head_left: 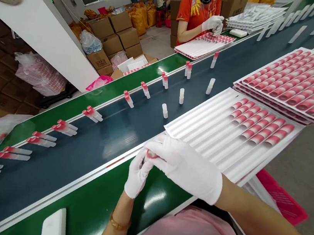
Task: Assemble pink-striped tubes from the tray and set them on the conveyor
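Note:
My left hand [137,174], in a white glove, pinches a small pink-rimmed tube [151,154] at the near edge of the conveyor. My right hand [186,167], also gloved, closes its fingers on the same piece from the right. Only the round pink end shows; my fingers hide the rest. Right beside my right hand lies a white ridged tray [202,129], with pink-and-white tube caps [261,122] in rows at its far right part. White tubes [165,111] without pink tops stand on the belt just beyond my hands.
The dark conveyor belt [118,143] runs diagonally past, with pink-topped tubes [93,113] along its far side. Stacked full trays [302,81] stand at right. Across the belt, a gloved co-worker [199,22] handles another tray [202,48]. A white object [54,227] lies near front.

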Action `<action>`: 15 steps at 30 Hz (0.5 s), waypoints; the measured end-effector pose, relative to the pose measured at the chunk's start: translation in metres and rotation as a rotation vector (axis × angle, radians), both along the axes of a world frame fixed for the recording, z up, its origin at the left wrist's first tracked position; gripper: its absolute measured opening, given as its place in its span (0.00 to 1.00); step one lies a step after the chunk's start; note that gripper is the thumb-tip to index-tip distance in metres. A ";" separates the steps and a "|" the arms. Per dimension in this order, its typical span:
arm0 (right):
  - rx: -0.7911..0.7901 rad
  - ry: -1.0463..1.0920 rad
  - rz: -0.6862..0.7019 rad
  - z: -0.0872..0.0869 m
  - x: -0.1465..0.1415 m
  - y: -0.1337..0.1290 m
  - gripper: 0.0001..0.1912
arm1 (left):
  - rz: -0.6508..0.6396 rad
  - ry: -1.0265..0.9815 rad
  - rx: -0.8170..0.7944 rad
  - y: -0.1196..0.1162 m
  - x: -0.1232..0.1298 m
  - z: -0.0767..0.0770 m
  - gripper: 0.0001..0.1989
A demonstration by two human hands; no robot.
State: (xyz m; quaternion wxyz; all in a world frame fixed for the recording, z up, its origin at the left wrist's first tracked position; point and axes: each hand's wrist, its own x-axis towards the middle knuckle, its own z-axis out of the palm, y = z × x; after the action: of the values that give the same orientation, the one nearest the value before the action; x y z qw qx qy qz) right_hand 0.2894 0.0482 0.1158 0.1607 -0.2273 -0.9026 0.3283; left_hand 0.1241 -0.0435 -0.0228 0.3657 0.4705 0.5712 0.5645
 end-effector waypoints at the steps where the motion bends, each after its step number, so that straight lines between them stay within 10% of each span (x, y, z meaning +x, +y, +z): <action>1: 0.012 0.019 0.004 -0.002 0.001 0.001 0.06 | -0.014 0.020 -0.004 -0.001 -0.001 0.000 0.20; 15: -0.153 0.144 -0.062 -0.035 0.003 0.009 0.11 | -0.060 0.162 -0.232 -0.011 0.011 0.029 0.11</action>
State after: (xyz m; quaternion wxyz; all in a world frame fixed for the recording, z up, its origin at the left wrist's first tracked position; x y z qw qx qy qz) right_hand 0.2920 0.0571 0.0811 0.2173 -0.2425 -0.8535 0.4068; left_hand 0.1348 -0.0546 0.0065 0.3872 0.4857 0.6459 0.4438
